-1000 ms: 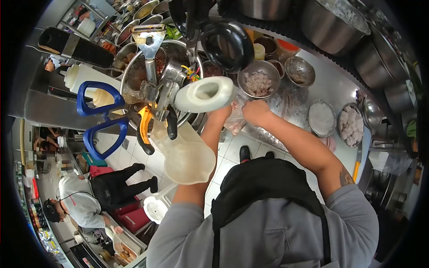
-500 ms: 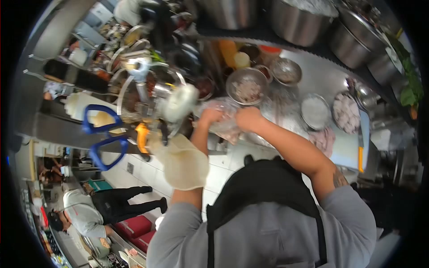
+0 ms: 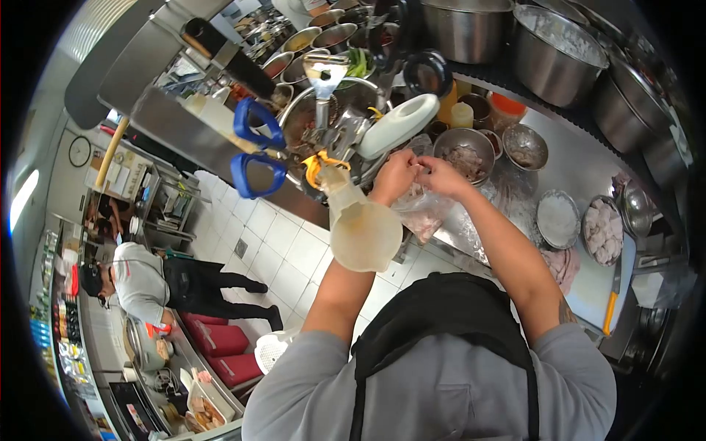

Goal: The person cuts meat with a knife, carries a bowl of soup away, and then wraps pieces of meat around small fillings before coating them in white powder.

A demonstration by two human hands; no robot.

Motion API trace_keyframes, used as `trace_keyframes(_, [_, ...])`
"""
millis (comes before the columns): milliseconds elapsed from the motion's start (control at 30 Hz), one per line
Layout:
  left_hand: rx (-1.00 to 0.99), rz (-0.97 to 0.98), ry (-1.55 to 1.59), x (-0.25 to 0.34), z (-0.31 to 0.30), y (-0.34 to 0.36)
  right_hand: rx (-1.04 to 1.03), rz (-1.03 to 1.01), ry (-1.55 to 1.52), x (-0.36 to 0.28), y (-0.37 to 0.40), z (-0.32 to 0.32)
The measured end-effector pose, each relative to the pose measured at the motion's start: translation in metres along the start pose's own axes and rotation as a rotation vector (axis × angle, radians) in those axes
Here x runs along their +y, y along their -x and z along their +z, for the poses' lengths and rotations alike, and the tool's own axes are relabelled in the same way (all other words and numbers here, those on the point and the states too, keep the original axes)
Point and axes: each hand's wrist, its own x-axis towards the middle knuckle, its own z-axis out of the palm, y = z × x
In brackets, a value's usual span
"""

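Observation:
My left hand (image 3: 397, 173) and my right hand (image 3: 443, 177) are close together, fingers closed on the gathered top of a clear plastic bag (image 3: 426, 207). Pale pink pieces that look like raw meat fill the bag's lower part, which hangs at the front edge of the steel counter. Just beyond my hands sits a metal bowl (image 3: 479, 144) of chopped meat. The exact finger grip is partly hidden by the hands themselves.
Hanging utensils dangle at left: blue-handled scissors (image 3: 259, 175), a translucent scoop (image 3: 365, 234) over my left forearm, and a peeler (image 3: 322, 73). A yellow-handled knife (image 3: 611, 305) rests on a cutting board at right. Metal pots (image 3: 562, 37) line a shelf above. A co-worker (image 3: 140, 272) stands at left.
My head view has swung, shifting the scene rightward and downward. My hands have drawn together at the bag's top, and the bag hangs more upright beneath them.

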Motion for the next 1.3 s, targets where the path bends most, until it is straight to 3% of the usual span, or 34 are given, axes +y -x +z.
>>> trace_keyframes(133, [-0.041,-0.062,0.078,0.002,-0.006,0.001,-0.030,-0.001,-0.045,0.017,-0.015,0.001])
trace_keyframes(233, [-0.039,-0.160,0.100,0.003,-0.012,0.001,0.067,-0.089,0.123,0.013,-0.018,-0.004])
trace_keyframes(333, [-0.054,-0.051,-0.019,-0.017,-0.009,0.001,0.048,-0.112,0.510,-0.010,-0.011,-0.013])
trace_keyframes(400, [-0.180,-0.036,-0.260,-0.025,-0.009,-0.004,0.068,-0.212,0.574,0.002,-0.018,-0.022])
trace_keyframes(567, [0.014,-0.135,-0.158,0.000,-0.024,0.000,0.021,-0.224,0.357,-0.006,-0.028,-0.025])
trace_keyframes(700, [0.563,-0.073,-0.247,-0.034,0.006,0.001,0.099,-0.232,0.233,-0.022,-0.035,-0.020])
trace_keyframes(800, [0.318,-0.341,-0.071,0.001,-0.009,0.011,0.202,-0.241,0.362,-0.049,-0.027,-0.016])
trace_keyframes(900, [0.333,-0.233,0.185,0.012,0.008,0.020,0.244,-0.246,0.351,-0.066,-0.026,-0.011])
trace_keyframes(1000, [0.370,-0.128,0.542,-0.018,0.031,0.001,0.136,-0.308,0.200,-0.067,-0.040,-0.014])
trace_keyframes(1033, [0.272,-0.151,0.785,-0.018,0.030,0.001,0.125,-0.350,0.217,-0.068,-0.044,-0.015])
trace_keyframes(1133, [0.153,-0.211,1.117,-0.029,0.023,-0.002,0.179,-0.338,0.251,-0.082,-0.036,-0.023])
trace_keyframes(1300, [0.095,-0.250,1.074,-0.033,0.011,-0.002,0.200,-0.272,0.006,-0.090,-0.025,-0.024])
